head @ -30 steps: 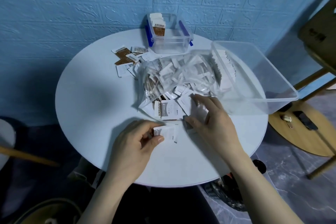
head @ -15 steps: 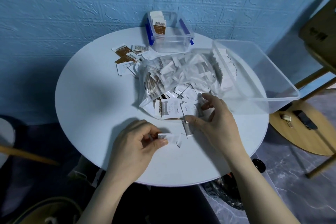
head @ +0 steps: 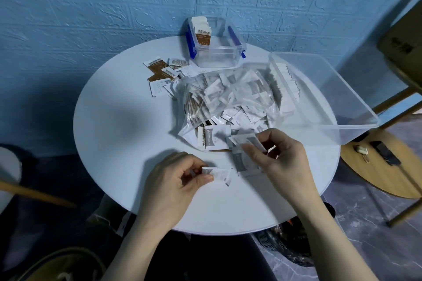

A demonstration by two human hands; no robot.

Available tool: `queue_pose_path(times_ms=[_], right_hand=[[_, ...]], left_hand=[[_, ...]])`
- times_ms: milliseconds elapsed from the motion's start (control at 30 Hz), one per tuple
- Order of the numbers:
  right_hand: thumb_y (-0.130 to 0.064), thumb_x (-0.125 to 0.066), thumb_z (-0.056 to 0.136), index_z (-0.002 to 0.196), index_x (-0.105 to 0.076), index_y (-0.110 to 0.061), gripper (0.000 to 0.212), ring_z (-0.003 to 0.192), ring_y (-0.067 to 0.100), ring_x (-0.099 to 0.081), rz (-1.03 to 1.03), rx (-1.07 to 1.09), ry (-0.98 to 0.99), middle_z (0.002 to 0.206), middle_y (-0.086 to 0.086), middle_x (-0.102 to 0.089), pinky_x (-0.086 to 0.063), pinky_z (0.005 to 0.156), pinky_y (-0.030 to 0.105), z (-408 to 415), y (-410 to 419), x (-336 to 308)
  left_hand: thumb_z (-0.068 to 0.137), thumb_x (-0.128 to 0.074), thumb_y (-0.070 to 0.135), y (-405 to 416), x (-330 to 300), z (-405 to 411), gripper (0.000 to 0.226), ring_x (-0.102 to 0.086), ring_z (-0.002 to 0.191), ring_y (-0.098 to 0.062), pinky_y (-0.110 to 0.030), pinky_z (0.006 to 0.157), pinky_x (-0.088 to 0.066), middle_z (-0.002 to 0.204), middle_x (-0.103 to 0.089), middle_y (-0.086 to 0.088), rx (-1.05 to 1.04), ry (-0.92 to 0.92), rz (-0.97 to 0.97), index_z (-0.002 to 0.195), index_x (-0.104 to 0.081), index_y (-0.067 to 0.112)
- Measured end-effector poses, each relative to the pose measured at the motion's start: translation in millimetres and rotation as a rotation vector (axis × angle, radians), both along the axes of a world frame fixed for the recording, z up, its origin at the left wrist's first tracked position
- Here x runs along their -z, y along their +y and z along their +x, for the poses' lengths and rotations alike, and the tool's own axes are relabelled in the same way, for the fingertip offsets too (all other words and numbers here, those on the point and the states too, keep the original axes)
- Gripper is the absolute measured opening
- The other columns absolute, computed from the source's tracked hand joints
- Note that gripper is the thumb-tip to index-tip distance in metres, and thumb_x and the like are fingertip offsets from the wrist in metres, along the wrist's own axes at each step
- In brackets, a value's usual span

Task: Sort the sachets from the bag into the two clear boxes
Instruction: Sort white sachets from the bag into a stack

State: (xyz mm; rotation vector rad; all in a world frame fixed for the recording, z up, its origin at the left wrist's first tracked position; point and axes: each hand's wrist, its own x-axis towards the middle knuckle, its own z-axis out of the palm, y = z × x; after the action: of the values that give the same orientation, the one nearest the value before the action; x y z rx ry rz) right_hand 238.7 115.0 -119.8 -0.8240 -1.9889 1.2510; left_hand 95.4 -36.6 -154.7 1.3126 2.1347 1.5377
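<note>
Since half a second ago the right hand (head: 282, 162) has lifted off the tabletop (head: 127, 134) and drawn toward the near edge, and it now pinches a white sachet (head: 245, 140) between thumb and curled fingers (head: 253, 151), with what looks like a second sachet hanging below it. The left hand (head: 177, 180) has barely shifted; its thumb and fingers hold a small stack of white sachets (head: 218, 172) just above the tabletop. The bag (head: 228, 96) lies open in the middle, with many sachets inside it and some spilled at its mouth. Loose brown sachets (head: 159, 70) lie to its far left. The small box (head: 217, 50) with blue clips stands at the back with a few brown-and-white sachets upright in it; the large box (head: 324, 98) sits tilted on the right with white sachets along its wall. The step in hand looks like gathering white sachets into a bundle. Next, the right hand likely needs to add its catch to the left hand's stack, squared up, before carrying the bundle to the large box.
</note>
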Motion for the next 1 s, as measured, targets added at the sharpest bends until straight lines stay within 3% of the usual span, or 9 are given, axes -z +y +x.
queue_pose_path(times_ms=[167,267,333,400,567,667,767,933,1000], right_hand=[[-0.037,-0.066,0.081,0.08,-0.05,-0.018,0.025,0.053,0.027,-0.044,0.096,-0.075,-0.096,0.062,0.003,-0.055,-0.04,0.053,0.042,7,-7,-4],[-0.034,-0.07,0.081,0.078,-0.053,-0.021,0.021,0.051,0.018,-0.041,0.156,-0.123,-0.157,0.057,-0.003,-0.054,-0.035,0.052,0.036,10,-10,-4],[-0.024,-0.073,0.084,0.074,-0.058,-0.019,0.019,0.049,0.008,-0.035,0.221,-0.138,-0.201,0.052,-0.012,-0.045,-0.028,0.05,0.022,11,-11,-6],[-0.024,-0.073,0.085,0.075,-0.064,-0.018,0.014,0.052,0.007,-0.042,0.243,-0.149,-0.231,0.056,-0.016,-0.05,-0.029,0.051,0.016,11,-11,-7],[-0.026,-0.055,0.09,0.08,-0.06,-0.028,0.012,0.069,0.004,-0.053,0.335,-0.252,-0.273,0.076,-0.011,-0.057,-0.036,0.061,0.016,6,-14,-2],[-0.025,-0.05,0.09,0.09,-0.064,-0.035,0.017,0.074,-0.003,-0.052,0.352,-0.329,-0.289,0.079,-0.017,-0.055,-0.037,0.065,0.015,3,-15,-2],[-0.03,-0.051,0.091,0.105,-0.068,-0.034,0.022,0.084,0.005,-0.063,0.212,-0.356,-0.231,0.086,-0.014,-0.065,-0.05,0.077,0.025,0,-12,-4],[-0.033,-0.063,0.09,0.101,-0.069,-0.028,0.014,0.071,0.001,-0.056,0.274,-0.227,-0.221,0.083,-0.015,-0.061,-0.04,0.067,0.019,-13,8,-12],[-0.046,-0.066,0.082,0.107,-0.067,-0.029,0.03,0.069,-0.002,-0.052,0.365,-0.199,-0.302,0.089,-0.014,-0.055,-0.038,0.065,0.022,-23,12,-14]], left_hand=[[0.066,-0.073,0.043,0,1,0,0.023,-0.056,0.069,-0.012,-0.041,0.066,-0.052,0.074,-0.056,0.016,-0.001,-0.018,0.006,0.084,-0.062,0.033],[0.066,-0.069,0.048,0,1,0,0.024,-0.055,0.068,-0.01,-0.041,0.065,-0.052,0.073,-0.056,0.018,0.005,-0.025,0.017,0.084,-0.061,0.033],[0.066,-0.072,0.043,0,3,0,0.024,-0.055,0.068,-0.01,-0.041,0.065,-0.052,0.074,-0.056,0.018,-0.001,-0.024,0.014,0.085,-0.062,0.033],[0.065,-0.074,0.038,0,4,0,0.026,-0.055,0.068,-0.01,-0.04,0.066,-0.053,0.076,-0.058,0.017,-0.015,-0.046,0.011,0.089,-0.063,0.037],[0.064,-0.074,0.034,0,4,0,0.042,-0.053,0.069,-0.007,-0.034,0.067,-0.053,0.08,-0.058,0.019,-0.009,-0.052,0.009,0.104,-0.062,0.041],[0.066,-0.074,0.035,0,0,0,0.035,-0.052,0.07,-0.003,-0.027,0.064,-0.048,0.08,-0.056,0.025,0.014,0.036,0.013,0.1,-0.064,0.035],[0.067,-0.074,0.044,0,-2,0,0.028,-0.051,0.069,-0.003,-0.025,0.06,-0.044,0.078,-0.052,0.026,0.02,0.052,0.023,0.089,-0.062,0.031],[0.069,-0.066,0.052,-1,-1,0,0.028,-0.052,0.068,-0.004,-0.026,0.059,-0.046,0.077,-0.05,0.026,0.024,0.035,0.041,0.082,-0.058,0.029],[0.069,-0.067,0.052,-1,-1,0,0.028,-0.052,0.067,-0.005,-0.027,0.059,-0.046,0.076,-0.05,0.026,0.023,0.037,0.034,0.079,-0.058,0.027]])
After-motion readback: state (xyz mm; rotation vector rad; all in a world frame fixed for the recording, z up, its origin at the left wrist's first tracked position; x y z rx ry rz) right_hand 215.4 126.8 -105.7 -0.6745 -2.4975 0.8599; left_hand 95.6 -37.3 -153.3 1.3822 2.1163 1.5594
